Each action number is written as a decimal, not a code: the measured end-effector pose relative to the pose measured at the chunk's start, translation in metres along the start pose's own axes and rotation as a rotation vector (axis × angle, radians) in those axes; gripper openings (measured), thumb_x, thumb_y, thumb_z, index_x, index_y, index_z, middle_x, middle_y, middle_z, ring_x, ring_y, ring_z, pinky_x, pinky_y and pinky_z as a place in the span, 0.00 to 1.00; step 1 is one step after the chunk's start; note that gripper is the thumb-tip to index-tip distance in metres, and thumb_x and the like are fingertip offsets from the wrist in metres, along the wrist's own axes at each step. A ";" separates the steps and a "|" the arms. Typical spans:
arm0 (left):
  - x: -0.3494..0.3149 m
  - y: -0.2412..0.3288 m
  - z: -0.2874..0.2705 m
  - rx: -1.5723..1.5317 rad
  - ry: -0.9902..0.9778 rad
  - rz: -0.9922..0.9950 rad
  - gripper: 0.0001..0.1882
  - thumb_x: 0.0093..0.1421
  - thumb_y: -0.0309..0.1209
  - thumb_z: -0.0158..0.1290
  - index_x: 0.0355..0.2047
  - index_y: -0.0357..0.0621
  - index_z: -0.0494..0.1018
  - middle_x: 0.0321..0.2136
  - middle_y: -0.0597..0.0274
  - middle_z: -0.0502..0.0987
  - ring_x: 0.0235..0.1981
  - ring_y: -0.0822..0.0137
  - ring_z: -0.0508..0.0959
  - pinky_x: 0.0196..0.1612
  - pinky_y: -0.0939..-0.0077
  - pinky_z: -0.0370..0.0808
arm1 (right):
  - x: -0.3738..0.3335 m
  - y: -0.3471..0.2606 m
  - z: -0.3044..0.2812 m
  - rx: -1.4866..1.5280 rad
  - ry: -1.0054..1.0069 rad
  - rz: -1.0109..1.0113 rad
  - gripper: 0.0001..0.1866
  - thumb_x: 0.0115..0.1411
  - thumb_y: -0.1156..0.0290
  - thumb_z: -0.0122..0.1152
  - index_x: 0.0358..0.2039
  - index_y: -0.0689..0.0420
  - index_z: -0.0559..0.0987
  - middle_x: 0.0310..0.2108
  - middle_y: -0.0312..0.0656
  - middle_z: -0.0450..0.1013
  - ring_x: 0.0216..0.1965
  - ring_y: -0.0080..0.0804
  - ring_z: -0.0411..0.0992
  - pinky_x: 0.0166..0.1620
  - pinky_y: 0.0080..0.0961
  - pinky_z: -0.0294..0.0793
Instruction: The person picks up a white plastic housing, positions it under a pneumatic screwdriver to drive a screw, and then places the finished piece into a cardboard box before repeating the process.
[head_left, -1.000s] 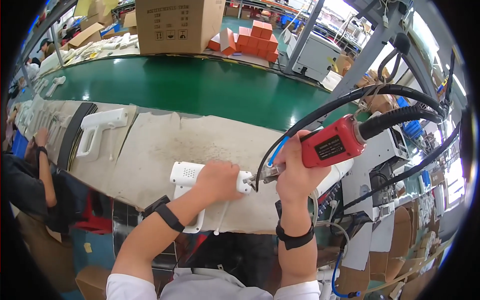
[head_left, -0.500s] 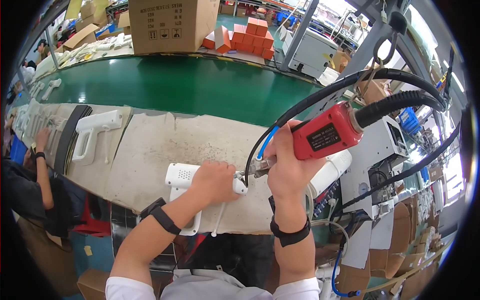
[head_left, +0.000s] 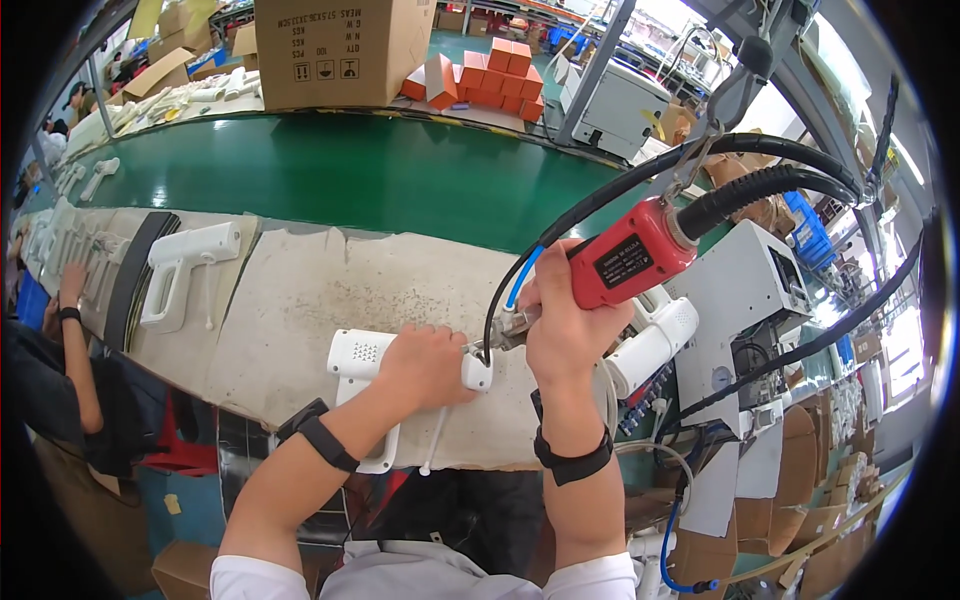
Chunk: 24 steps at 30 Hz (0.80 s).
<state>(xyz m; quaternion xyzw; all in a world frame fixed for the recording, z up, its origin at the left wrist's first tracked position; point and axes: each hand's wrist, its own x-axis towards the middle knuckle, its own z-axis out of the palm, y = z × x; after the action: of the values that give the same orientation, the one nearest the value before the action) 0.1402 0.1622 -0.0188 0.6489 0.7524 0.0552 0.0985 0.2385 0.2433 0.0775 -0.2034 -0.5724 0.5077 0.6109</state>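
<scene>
My left hand (head_left: 425,365) is closed over the barrel of a white gun-shaped plastic housing (head_left: 355,353), pressing it on the worktop near its front edge. The housing's handle points toward me, and a thin white stem (head_left: 436,440) hangs beside it. In my right hand (head_left: 568,335) is a red power screwdriver (head_left: 625,258), held tilted with my fingers wrapped round its front part. Its metal nose (head_left: 510,328) reaches the right end of the housing; the exact contact point is too small to make out.
Another white housing (head_left: 190,262) lies left on the worktop, and one more (head_left: 655,345) sits right of my right hand. A green conveyor belt (head_left: 350,170) runs behind. Black hoses (head_left: 790,150) loop from the screwdriver. A co-worker's arm (head_left: 80,350) is at far left.
The screwdriver and my right hand have shifted slightly left, uncovering more of the housing on the right. My left hand and the housing it holds have barely moved.
</scene>
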 end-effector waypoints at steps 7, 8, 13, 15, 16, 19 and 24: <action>0.000 0.003 -0.007 -0.022 -0.057 -0.043 0.34 0.44 0.56 0.59 0.44 0.43 0.73 0.38 0.56 0.78 0.42 0.59 0.77 0.47 0.64 0.70 | -0.003 0.025 -0.002 -0.226 0.023 -0.051 0.07 0.58 0.73 0.63 0.31 0.61 0.74 0.15 0.34 0.68 0.15 0.20 0.68 0.20 0.17 0.65; -0.001 0.005 -0.011 -0.046 -0.105 -0.085 0.38 0.41 0.57 0.61 0.47 0.44 0.73 0.38 0.55 0.78 0.42 0.57 0.77 0.48 0.65 0.71 | -0.006 0.028 -0.003 -0.227 0.026 -0.049 0.07 0.58 0.73 0.63 0.31 0.61 0.74 0.15 0.34 0.68 0.15 0.20 0.68 0.20 0.17 0.65; -0.006 0.005 -0.010 -0.208 -0.030 -0.121 0.36 0.38 0.54 0.64 0.45 0.47 0.74 0.33 0.53 0.78 0.39 0.52 0.77 0.42 0.62 0.75 | -0.012 0.015 0.005 -0.226 -0.084 -0.039 0.08 0.59 0.72 0.63 0.28 0.60 0.73 0.17 0.32 0.69 0.16 0.17 0.67 0.21 0.16 0.64; -0.006 0.004 -0.006 -0.256 -0.005 -0.123 0.36 0.37 0.53 0.65 0.44 0.48 0.74 0.32 0.53 0.78 0.38 0.51 0.78 0.41 0.62 0.76 | -0.013 0.012 0.007 -0.207 -0.071 -0.080 0.08 0.59 0.73 0.63 0.30 0.61 0.73 0.17 0.32 0.69 0.16 0.17 0.67 0.21 0.16 0.64; -0.007 0.005 -0.006 -0.177 0.028 -0.100 0.34 0.36 0.52 0.66 0.42 0.47 0.74 0.31 0.53 0.78 0.36 0.51 0.78 0.40 0.62 0.76 | -0.014 0.005 0.006 -0.206 -0.072 -0.083 0.08 0.59 0.73 0.63 0.30 0.61 0.73 0.17 0.32 0.69 0.16 0.17 0.67 0.21 0.16 0.64; -0.009 0.010 -0.020 -0.103 0.017 -0.076 0.31 0.40 0.52 0.64 0.38 0.44 0.74 0.32 0.55 0.78 0.36 0.55 0.79 0.42 0.63 0.74 | -0.011 -0.033 -0.005 -0.125 0.045 -0.084 0.04 0.60 0.77 0.58 0.33 0.62 0.73 0.16 0.35 0.69 0.14 0.20 0.65 0.18 0.17 0.62; -0.007 0.000 -0.007 -0.097 0.039 -0.015 0.29 0.42 0.54 0.62 0.36 0.42 0.73 0.34 0.55 0.78 0.38 0.58 0.79 0.42 0.63 0.73 | -0.022 -0.055 -0.006 -0.127 -0.045 -0.062 0.03 0.59 0.79 0.57 0.33 0.64 0.73 0.16 0.37 0.69 0.14 0.21 0.66 0.18 0.17 0.61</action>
<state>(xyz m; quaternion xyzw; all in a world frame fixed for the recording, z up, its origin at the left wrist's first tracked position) 0.1401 0.1559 -0.0112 0.6365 0.7555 0.1036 0.1156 0.2691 0.2042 0.1110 -0.2124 -0.6231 0.4558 0.5991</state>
